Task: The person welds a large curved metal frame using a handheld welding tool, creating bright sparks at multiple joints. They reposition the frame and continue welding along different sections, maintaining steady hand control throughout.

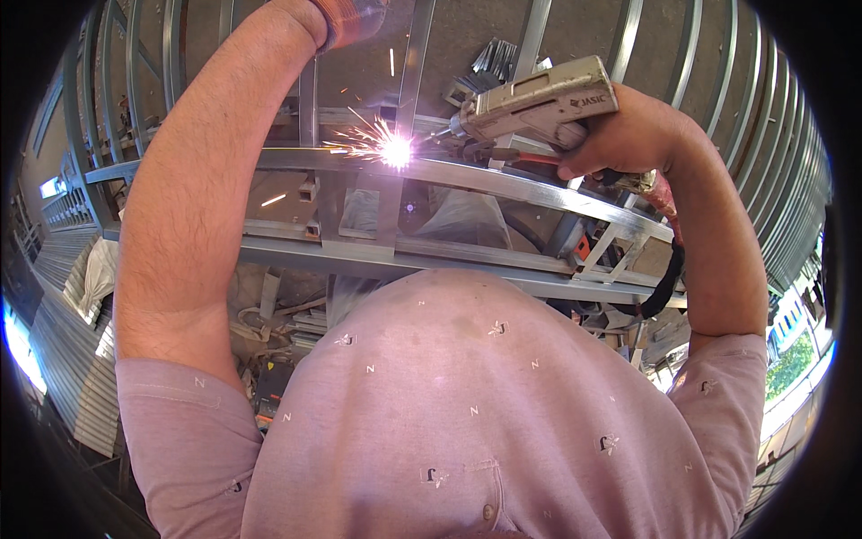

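Note:
My right hand (630, 135) is closed around the handle of a worn Jasic welding gun (539, 94), whose metal nozzle points left. Just off the tip, a bright welding arc (397, 151) throws sparks leftward on a square steel tube rail (512, 185), where an upright tube meets it. A red and black cable runs down from the gun beside my right forearm. At the top edge my left hand (350, 20) is only partly in view, under an orange-brown covering; its fingers and whatever they may hold cannot be made out.
Parallel steel tubes (690, 50) of the frame extend beyond the rail. A lower steel rail (431, 266) crosses close to my belly. Small metal offcuts (495, 57) lie on the floor past the gun. Below left are a dark box (273, 387) and corrugated sheets (64, 364).

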A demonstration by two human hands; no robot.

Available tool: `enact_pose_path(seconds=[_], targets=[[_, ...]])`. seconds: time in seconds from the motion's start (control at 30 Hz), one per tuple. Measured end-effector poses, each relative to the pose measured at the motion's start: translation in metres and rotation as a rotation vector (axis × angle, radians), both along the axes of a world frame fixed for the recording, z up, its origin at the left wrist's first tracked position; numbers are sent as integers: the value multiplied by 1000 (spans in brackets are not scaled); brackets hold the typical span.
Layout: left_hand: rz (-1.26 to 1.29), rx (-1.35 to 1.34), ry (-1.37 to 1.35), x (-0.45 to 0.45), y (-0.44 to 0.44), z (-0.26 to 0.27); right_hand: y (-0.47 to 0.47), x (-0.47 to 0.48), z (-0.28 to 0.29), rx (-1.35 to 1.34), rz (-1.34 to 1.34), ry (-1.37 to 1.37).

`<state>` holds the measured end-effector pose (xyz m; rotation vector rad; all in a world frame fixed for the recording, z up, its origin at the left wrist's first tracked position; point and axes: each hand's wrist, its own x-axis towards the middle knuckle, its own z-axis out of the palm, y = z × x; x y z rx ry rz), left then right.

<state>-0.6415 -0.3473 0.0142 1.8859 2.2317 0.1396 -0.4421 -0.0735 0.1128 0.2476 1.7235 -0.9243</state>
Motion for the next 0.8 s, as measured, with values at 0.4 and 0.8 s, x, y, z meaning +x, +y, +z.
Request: enact_pose_path(seconds=[0.4,0.8], targets=[[-12,-11,7,-2,-1,1,4,0,3,50,38,21],[-20,-18,18,-1,-3,2,25,5,13,85,-56,16]])
